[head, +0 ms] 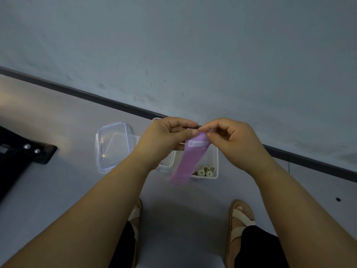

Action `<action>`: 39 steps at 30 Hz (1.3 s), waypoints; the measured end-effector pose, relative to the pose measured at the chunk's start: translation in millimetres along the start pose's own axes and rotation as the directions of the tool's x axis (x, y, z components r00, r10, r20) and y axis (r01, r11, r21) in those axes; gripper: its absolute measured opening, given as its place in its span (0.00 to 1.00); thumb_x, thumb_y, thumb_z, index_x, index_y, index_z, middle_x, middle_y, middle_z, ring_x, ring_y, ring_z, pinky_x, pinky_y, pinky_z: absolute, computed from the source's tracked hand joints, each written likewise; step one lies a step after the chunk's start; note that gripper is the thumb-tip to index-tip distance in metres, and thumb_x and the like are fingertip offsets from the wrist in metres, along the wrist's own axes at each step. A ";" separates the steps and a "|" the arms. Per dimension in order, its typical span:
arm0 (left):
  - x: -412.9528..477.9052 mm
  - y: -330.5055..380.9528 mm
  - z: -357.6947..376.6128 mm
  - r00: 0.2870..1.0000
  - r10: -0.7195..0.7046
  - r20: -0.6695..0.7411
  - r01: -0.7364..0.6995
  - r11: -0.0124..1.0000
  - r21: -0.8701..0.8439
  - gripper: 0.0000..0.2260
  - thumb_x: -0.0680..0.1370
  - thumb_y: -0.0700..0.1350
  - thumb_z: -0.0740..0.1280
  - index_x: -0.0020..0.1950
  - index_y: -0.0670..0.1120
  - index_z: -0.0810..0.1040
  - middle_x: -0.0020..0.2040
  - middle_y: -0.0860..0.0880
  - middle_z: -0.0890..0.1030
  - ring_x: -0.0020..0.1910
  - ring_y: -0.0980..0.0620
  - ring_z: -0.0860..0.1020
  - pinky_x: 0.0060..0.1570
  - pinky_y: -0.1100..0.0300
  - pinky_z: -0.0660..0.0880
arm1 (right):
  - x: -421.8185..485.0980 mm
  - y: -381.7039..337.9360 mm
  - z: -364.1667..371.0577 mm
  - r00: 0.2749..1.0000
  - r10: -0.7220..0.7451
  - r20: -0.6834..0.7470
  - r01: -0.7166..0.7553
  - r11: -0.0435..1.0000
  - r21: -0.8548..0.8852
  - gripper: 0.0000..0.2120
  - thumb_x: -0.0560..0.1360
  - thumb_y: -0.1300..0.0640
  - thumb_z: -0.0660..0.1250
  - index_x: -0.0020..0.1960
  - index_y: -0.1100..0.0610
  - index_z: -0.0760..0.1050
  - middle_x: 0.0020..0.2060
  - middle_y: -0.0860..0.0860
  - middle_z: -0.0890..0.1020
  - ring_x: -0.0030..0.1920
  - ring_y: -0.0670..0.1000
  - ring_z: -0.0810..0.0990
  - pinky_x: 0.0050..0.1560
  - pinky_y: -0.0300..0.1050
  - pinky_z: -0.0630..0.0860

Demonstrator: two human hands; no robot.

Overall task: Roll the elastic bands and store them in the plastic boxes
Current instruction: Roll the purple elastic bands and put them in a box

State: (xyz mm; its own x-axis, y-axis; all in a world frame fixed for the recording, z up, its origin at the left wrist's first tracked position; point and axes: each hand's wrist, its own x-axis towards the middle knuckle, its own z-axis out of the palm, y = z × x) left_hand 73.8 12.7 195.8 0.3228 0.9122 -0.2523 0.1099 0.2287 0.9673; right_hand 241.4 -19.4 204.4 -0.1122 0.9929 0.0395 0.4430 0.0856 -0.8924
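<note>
Three rolled green bands (205, 171) are lying in one clear plastic box (215, 161). Left hand (164, 138) and right hand (233, 141) fingers are pinching one purple elastic band (190, 161).

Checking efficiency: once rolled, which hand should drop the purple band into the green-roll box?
Probably the right hand: it pinches the purple band nearer the box; the left hand is farther left.

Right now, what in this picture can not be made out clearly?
Head view:
- Print on the white label of the purple elastic band: too small, blurred.
- The band's lower end: motion-blurred.
- The clear plastic box behind the left hand: mostly hidden by that hand.
- The beige rolled bands in the translucent white plastic box: count hidden by the purple band.
- The black object: cut by the left edge.
</note>
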 end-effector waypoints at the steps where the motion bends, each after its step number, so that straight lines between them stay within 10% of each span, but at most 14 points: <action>1: -0.1 0.1 0.1 1.000 0.001 -0.006 -0.001 1.000 0.015 0.05 0.73 0.38 0.70 0.48 0.45 0.82 0.38 0.51 0.85 0.37 0.55 0.83 0.36 0.64 0.79 | 0.1 0.9 0.5 1.000 -0.003 -0.001 0.003 1.000 -0.001 0.16 0.75 0.65 0.64 0.42 0.43 0.77 0.42 0.44 0.81 0.44 0.45 0.79 0.44 0.34 0.76; 19: 3.2 -4.3 -0.8 0.998 0.043 -0.045 -0.043 0.999 0.015 0.04 0.72 0.37 0.70 0.45 0.45 0.82 0.40 0.46 0.84 0.41 0.50 0.83 0.44 0.56 0.81 | 6.9 4.0 8.3 0.981 0.186 -0.059 -0.160 0.939 0.305 0.06 0.72 0.61 0.69 0.41 0.51 0.78 0.38 0.49 0.83 0.38 0.42 0.82 0.39 0.33 0.78; 39: -0.1 -5.0 -0.7 0.996 0.065 -0.061 -0.058 0.991 0.117 0.05 0.73 0.37 0.70 0.42 0.47 0.82 0.32 0.55 0.83 0.34 0.59 0.82 0.35 0.67 0.77 | 6.6 10.7 14.7 0.980 0.192 -0.053 -0.183 0.972 0.146 0.03 0.74 0.55 0.68 0.42 0.47 0.78 0.42 0.54 0.83 0.44 0.53 0.82 0.47 0.46 0.81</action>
State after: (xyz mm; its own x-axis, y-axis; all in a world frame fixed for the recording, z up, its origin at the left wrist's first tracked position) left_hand 72.5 11.7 190.9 0.2711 0.9443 -0.1865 0.2006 0.1341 0.9705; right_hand 232.3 -13.1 188.5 0.0223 0.9938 -0.1087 0.3214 -0.1101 -0.9405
